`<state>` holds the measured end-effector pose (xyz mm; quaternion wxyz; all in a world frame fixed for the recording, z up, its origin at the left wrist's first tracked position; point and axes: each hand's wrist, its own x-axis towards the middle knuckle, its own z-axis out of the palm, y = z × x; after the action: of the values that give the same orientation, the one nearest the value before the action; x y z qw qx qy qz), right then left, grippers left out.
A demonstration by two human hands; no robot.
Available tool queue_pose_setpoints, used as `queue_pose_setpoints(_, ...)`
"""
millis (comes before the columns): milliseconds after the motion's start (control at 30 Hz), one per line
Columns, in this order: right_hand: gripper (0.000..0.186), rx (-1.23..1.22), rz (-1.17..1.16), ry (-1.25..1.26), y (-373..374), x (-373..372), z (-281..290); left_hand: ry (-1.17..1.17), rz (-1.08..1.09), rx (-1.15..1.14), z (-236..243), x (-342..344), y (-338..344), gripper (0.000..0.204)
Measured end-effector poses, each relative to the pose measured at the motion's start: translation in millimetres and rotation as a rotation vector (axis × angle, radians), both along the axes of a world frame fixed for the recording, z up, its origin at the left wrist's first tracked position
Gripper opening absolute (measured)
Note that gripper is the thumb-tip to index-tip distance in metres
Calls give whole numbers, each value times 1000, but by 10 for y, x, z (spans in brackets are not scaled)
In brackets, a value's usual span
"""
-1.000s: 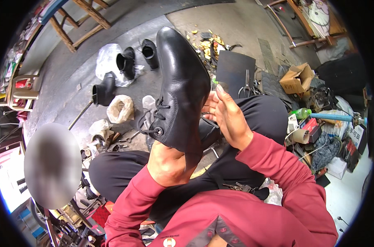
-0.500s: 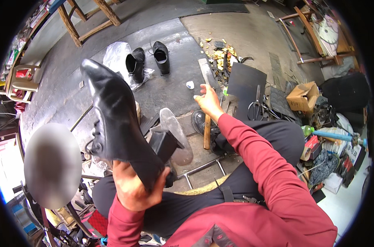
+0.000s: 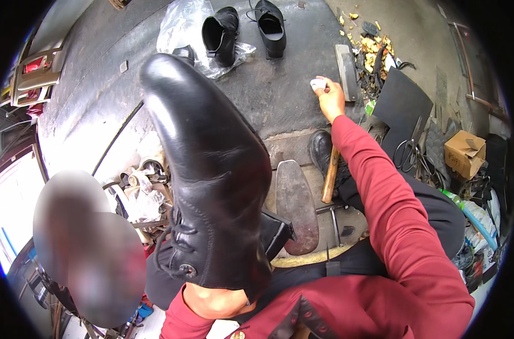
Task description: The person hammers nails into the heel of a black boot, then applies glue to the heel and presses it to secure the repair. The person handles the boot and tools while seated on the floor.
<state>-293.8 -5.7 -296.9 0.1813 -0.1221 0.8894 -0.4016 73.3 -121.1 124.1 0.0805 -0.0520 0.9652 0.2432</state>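
Note:
My left hand [image 3: 214, 302] holds up a black leather lace-up boot [image 3: 214, 158], toe pointing away from me. Its fingers are mostly hidden behind the boot's upper end. A black block-like piece [image 3: 277, 234] shows beside the boot; I cannot tell whether they touch. My right hand [image 3: 331, 101] reaches out low over the dark floor mat, its fingertips closed on a small white object [image 3: 318, 84] whose kind I cannot make out. Below my right forearm, a wooden handle [image 3: 330, 182] stands near my shoe [image 3: 323, 151]. A long grey flat bar [image 3: 346, 72] lies beyond that hand.
Two black shoes, one [image 3: 220, 37] on clear plastic and another [image 3: 270, 28], stand ahead. An oval worn plate [image 3: 296, 206] is between my legs. Yellowish scraps [image 3: 376, 51], a black sheet [image 3: 404, 104], scissors [image 3: 407, 152] and a cardboard box [image 3: 465, 153] lie rightward. Clutter fills the left.
My right hand has reached forward to the small white object that lay on the mat and closed its fingers on it. The boot in my left hand appears larger and nearer. The view has shifted.

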Motion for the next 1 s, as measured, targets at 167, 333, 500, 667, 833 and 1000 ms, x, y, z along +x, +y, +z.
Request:
queue_pose_setpoints(167,30,-25,2,51,-99,-38,437,179,75,160,-35,-197,-71,24)
queue_pose_setpoints(333,26,-307,222,70,-249,-56,1600,288,104,266,0,-374,-52,34)
queue_pose_setpoints(500,39,-289,690,229,6,36,2847,265,4,-91,137,-420,99,29)
queue_pose_setpoints(667,52,-317,923,282,690,562,3726,311,-65,-162,102,-351,139,22)
queue_pose_setpoints(833,50,-315,912,24,1089,1089,4004,342,-132,-231,93,-354,147,23)
queue_pose_setpoints(1000,39,-460,880,79,1068,1194,3914,303,-197,-266,162,-408,128,25)
